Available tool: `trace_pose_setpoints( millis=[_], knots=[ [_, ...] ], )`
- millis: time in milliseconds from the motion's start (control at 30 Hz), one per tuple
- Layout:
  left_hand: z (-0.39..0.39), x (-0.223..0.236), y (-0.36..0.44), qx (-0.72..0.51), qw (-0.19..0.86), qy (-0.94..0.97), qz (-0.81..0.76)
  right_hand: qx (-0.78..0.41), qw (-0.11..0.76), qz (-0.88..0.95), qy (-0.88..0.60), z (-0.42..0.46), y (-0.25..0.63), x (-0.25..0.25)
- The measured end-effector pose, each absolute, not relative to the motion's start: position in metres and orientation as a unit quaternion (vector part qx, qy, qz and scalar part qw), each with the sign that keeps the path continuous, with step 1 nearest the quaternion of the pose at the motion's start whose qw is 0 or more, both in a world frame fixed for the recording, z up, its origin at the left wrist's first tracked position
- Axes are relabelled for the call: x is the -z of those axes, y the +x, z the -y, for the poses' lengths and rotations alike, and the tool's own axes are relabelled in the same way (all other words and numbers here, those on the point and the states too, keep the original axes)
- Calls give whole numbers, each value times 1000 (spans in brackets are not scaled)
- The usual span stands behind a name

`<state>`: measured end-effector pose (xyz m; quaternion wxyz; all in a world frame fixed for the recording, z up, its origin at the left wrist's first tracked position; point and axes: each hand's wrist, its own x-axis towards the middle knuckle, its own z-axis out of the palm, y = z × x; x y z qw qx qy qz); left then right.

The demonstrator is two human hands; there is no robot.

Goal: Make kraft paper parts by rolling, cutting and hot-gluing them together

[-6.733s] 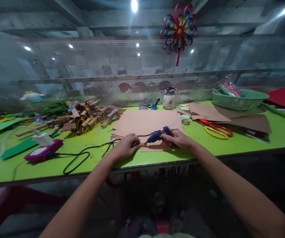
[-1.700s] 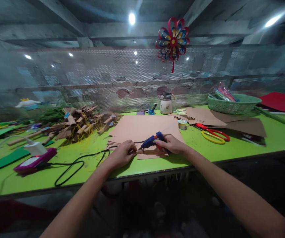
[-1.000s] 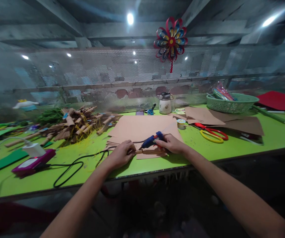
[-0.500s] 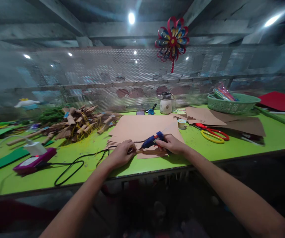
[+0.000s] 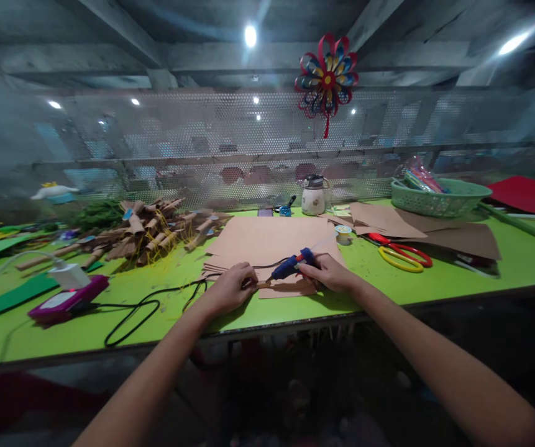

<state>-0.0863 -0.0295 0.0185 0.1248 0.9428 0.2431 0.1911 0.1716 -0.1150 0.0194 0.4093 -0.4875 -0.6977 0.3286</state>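
Note:
My right hand (image 5: 330, 272) is wrapped round a blue hot glue gun (image 5: 290, 266), its nozzle pointing down and left. A clear glue stick juts from the gun's back end. My left hand (image 5: 234, 287) is closed on a narrow strip of rolled brown paper (image 5: 263, 284), just left of the nozzle. Whether the nozzle touches the paper I cannot tell. Under both hands lie stacked sheets of brown paper (image 5: 267, 239). The gun's black cord (image 5: 155, 304) runs left to a purple power strip (image 5: 69, 301).
Left stands a pile of rolled paper tubes (image 5: 150, 233) with yellow threads. To the right are scissors (image 5: 402, 256), a small tape roll (image 5: 342, 233) and a green basket (image 5: 439, 197). A white jug (image 5: 314, 197) stands at the back. The table's front edge (image 5: 295, 323) is close to my forearms.
The glue gun and my right hand have shifted slightly right, away from my left hand. My left hand keeps its grip on the paper. The whole view has moved a little.

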Motion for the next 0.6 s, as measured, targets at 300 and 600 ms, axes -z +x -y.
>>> trace_pose_setpoints(
  millis=[300,600],
  knots=[
    [27,-15,-87,-195,125,942,-243,-340,416,690,-486,114,176,-15],
    [28,-17,-87,-194,123,943,-242,-349,406,699,-474,113,168,-17]
  ],
)
